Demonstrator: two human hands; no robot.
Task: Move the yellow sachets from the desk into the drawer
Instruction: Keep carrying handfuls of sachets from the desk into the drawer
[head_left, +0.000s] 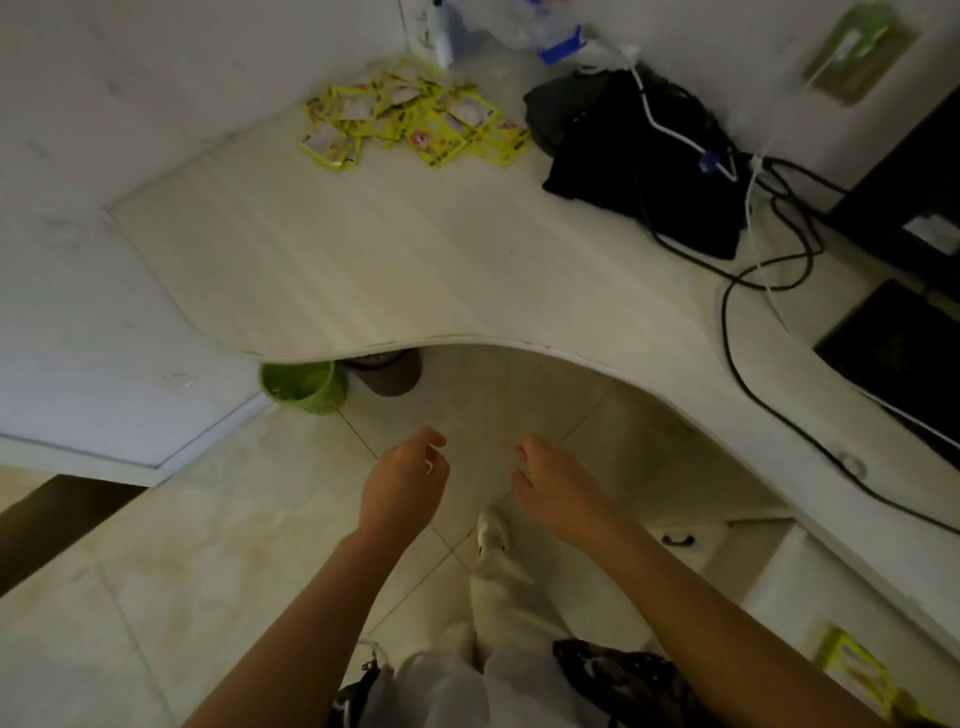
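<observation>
Green bin (304, 387): on the floor ahead-left of the hands, half under the desk's curved edge; perforated wall.
Brown pot (388, 373): just beside the green bin on its right, mostly tucked under the edge.
Black bag (644, 161): far ahead-right of the hands, lying flat on the top.
White cord (670, 130): draped across the black bag, with a blue clip near its right end.
Black cables (769, 270): looping right of the bag, one trailing along the top toward the near right.
Dark device (893, 343): flat, well right of the hands.
Floor tiles (208, 545): pale, beneath the hands.
</observation>
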